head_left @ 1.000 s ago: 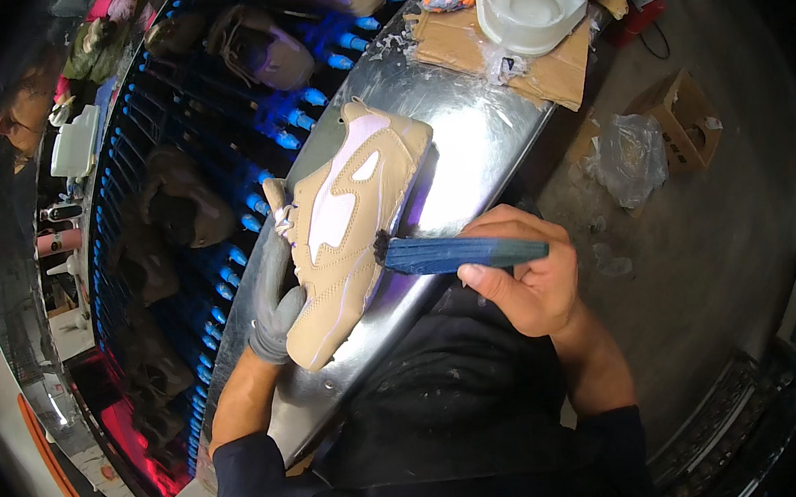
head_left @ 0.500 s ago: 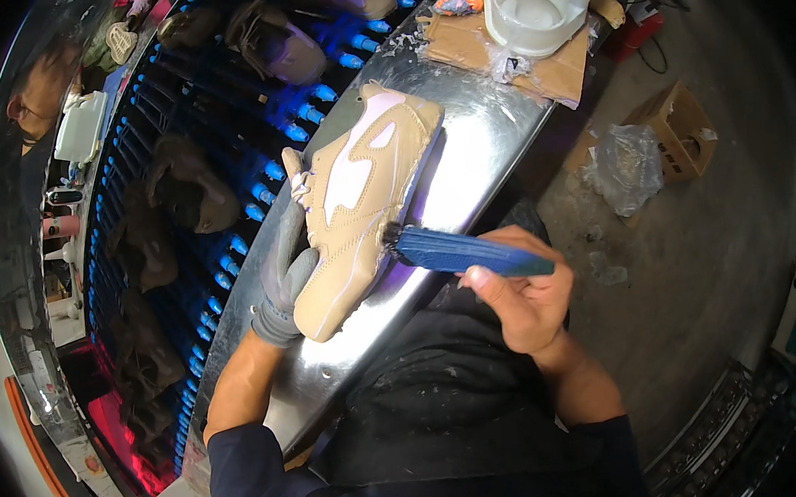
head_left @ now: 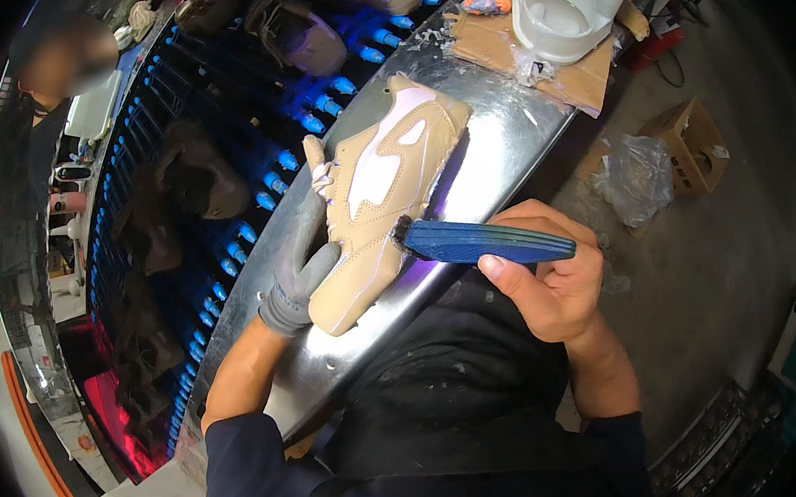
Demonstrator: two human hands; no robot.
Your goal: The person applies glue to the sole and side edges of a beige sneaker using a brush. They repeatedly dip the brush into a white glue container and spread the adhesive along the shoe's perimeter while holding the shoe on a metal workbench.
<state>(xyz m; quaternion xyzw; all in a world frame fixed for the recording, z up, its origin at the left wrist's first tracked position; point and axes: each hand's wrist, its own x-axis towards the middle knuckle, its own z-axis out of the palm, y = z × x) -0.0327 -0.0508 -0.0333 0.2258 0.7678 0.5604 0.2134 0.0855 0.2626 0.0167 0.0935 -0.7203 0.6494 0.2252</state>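
A tan shoe upper (head_left: 360,242) with white panels and stitched seams lies tilted on its side over the metal ledge, its toe toward me. My left hand (head_left: 296,289), in a grey glove, grips it from the left, fingers partly hidden behind it. A brush with a blue handle (head_left: 491,241) is pinched between the bare thumb and fingers of my right hand (head_left: 555,283). Its dark bristles (head_left: 402,234) touch the shoe's lower right edge, near the forefoot.
Left of the shiny metal ledge (head_left: 513,160) runs a rack with blue-tipped rods and dark shoes (head_left: 201,175). A white container (head_left: 562,16) stands on cardboard (head_left: 484,41) at the far end. On the floor are a carton (head_left: 690,155) and plastic bag (head_left: 637,178). Another person (head_left: 56,116) is at upper left.
The view has shifted, so most things sit slightly farther right. The brush still touches about the same stretch of the shoe's edge. A person has come into sight at upper left.
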